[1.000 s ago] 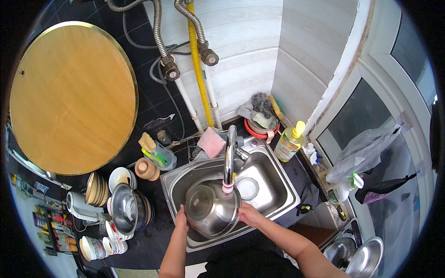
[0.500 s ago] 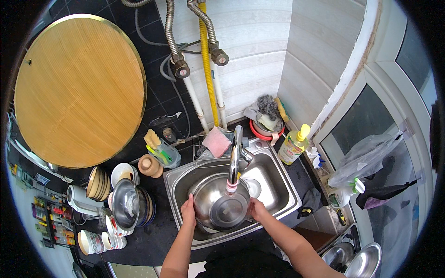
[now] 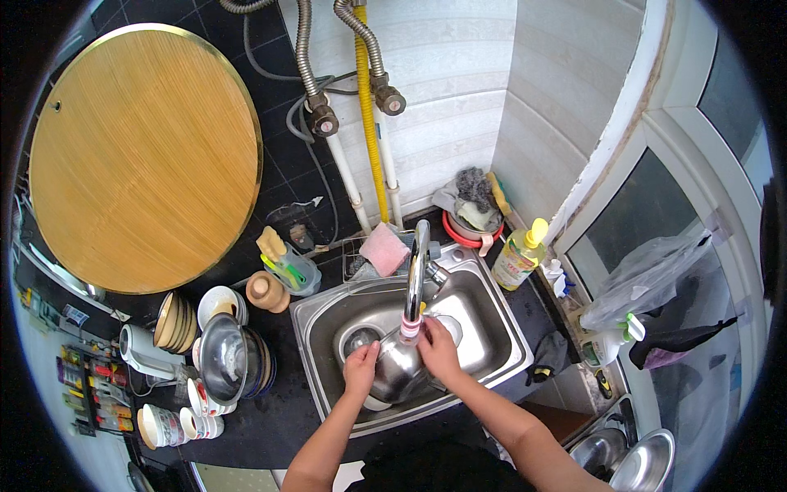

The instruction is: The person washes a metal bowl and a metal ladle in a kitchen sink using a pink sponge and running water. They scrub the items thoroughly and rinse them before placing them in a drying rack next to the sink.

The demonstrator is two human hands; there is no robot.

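Note:
My left hand [image 3: 360, 366] and my right hand [image 3: 439, 351] grip opposite sides of a stainless steel basin [image 3: 400, 375]. It is tilted inside the double-bowl steel sink [image 3: 516, 358], over the left bowl. The chrome faucet [image 3: 416, 275] arches over it, its pink-and-white tip just above the basin's upper edge between my hands. My left thumb points up along the rim; the other fingers on that side are partly hidden. Beyond the basin a round drain [image 3: 361, 338] shows in the left bowl. A white round piece [image 3: 449, 330] lies beside my right hand.
Stacked bowls and a metal bowl [image 3: 223, 361] stand on the black counter at left. A pink sponge [image 3: 384, 250] rests on a wire rack behind the sink. At right are a yellow soap bottle [image 3: 519, 256] and a red basin [image 3: 467, 238]. A round wooden board [image 3: 147, 160] leans back left.
The basin has tipped from lying nearly level to a steep tilt, uncovering the left drain. My left hand moved right and my right hand rose toward the faucet tip.

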